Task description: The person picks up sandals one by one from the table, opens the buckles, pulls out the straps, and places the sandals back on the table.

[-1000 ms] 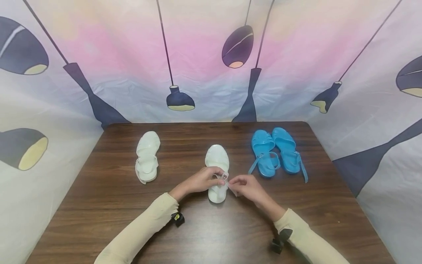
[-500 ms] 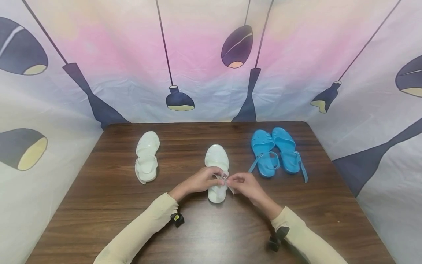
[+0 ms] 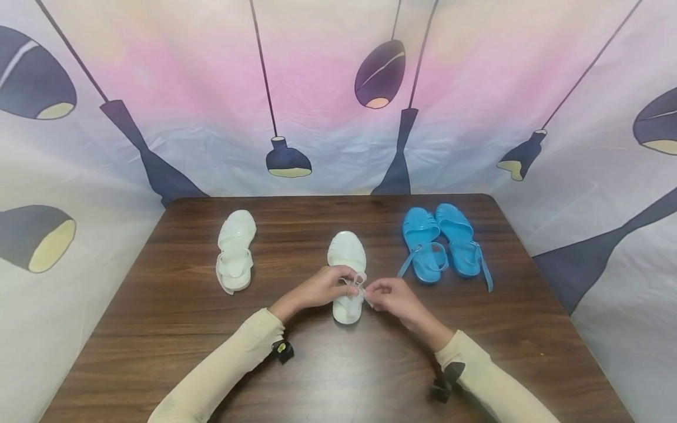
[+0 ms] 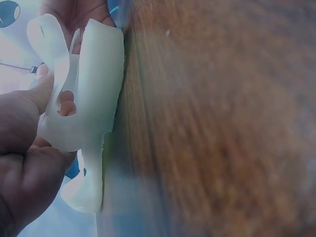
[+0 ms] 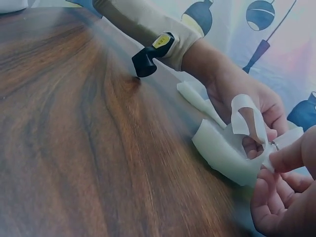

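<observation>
A white sandal (image 3: 346,249) lies at the middle of the wooden table, its toe pointing away from me. My left hand (image 3: 327,288) reaches over it from the left and grips the ankle strap near a small metal buckle (image 5: 274,145). From the right, my right hand (image 3: 394,299) pinches the strap's loose end between thumb and fingers, close beside the buckle. In the right wrist view the heel strap (image 5: 243,106) stands up in a loop above the heel. The left wrist view shows the sandal's heel (image 4: 101,74) low against the table, with the left thumb on the strap.
Another white sandal (image 3: 236,249) stands on the left of the table (image 3: 158,329). At the back right is a pair of blue sandals (image 3: 423,229) with loose straps. A cloth backdrop (image 3: 211,117) printed with lamps hangs behind and on both sides.
The right hand has moved slightly left, bringing the strap end up to the buckle; less of the strap's tail shows below the fingers. The left hand keeps its grip.
</observation>
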The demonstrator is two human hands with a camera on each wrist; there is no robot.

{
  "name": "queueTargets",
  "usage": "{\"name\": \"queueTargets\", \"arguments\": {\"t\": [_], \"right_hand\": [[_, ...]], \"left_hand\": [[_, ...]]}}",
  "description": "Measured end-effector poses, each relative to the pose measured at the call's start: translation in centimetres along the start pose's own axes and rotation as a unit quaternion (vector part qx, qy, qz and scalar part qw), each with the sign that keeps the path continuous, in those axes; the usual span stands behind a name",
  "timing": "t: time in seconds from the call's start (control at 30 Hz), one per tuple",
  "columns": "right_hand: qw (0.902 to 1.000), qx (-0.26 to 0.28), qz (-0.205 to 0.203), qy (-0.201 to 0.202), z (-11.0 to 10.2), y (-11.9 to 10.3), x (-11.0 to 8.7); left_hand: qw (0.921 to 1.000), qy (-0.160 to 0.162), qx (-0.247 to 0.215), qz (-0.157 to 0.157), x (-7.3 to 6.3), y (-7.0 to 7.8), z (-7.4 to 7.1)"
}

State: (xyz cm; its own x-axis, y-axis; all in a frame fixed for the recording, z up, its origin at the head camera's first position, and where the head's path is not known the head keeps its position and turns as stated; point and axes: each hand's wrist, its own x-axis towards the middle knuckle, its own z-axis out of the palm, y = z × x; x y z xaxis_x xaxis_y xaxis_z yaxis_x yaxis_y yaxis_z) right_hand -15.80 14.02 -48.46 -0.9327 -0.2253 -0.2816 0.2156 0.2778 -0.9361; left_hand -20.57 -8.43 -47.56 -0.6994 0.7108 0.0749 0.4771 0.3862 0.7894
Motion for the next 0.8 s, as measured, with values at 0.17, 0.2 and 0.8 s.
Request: {"name": "queueTargets", "arguments": {"t": [0.17, 0.2, 0.8], "right_hand": [[0.9997, 0.022, 0.007, 0.004, 0.16, -0.09, 0.35], [0.9997, 0.022, 0.005, 0.002, 0.18, -0.17, 0.34], [0.9995, 0.031, 0.005, -0.008, -0.12, 0.18, -0.30]], "left_hand": [[1.0000, -0.001, 0.002, 0.004, 0.27, -0.15, 0.15], [1.0000, -0.001, 0.001, 0.005, 0.30, -0.23, 0.21], [1.0000, -0.004, 0.000, 0.002, 0.26, -0.19, 0.33]]}}
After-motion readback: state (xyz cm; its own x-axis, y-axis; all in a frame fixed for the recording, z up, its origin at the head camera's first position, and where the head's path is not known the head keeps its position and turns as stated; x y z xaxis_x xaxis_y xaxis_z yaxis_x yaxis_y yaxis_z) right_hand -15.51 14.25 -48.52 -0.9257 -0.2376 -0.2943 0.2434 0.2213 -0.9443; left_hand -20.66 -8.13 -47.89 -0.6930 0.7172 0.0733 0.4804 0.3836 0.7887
